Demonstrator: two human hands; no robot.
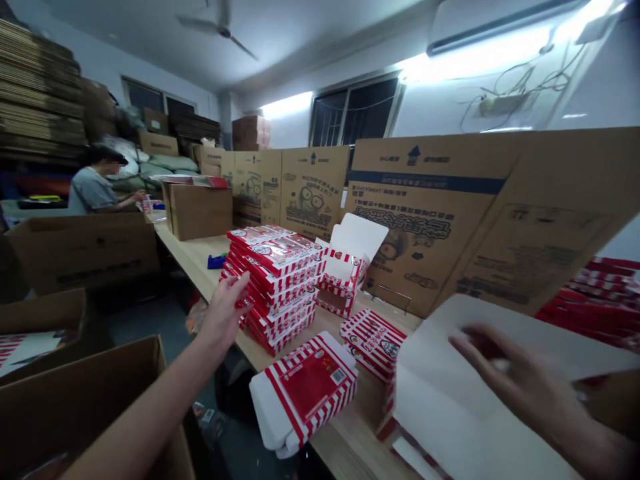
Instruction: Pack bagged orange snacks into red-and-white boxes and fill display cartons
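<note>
My left hand [226,310] is at the near left side of a stack of red-and-white striped boxes [280,280], its fingers apart and against the stack's edge. On the right, my right hand [515,380] reaches over a white cardboard sheet or open box flap [435,400], fingers stretched out and slightly blurred. Nothing shows in its grip. Between the hands, a striped box with white flaps [307,390] lies at the table's front edge. Beyond it are flat striped packs [375,343] and an open striped box with its white lid raised [345,267].
Tall brown cardboard panels [425,220] stand along the table's back. Farther down the table [193,257] are a blue tape dispenser [216,261] and a brown carton [200,210]. Open cartons [115,373] stand on the floor at left. Another person [95,183] sits far left.
</note>
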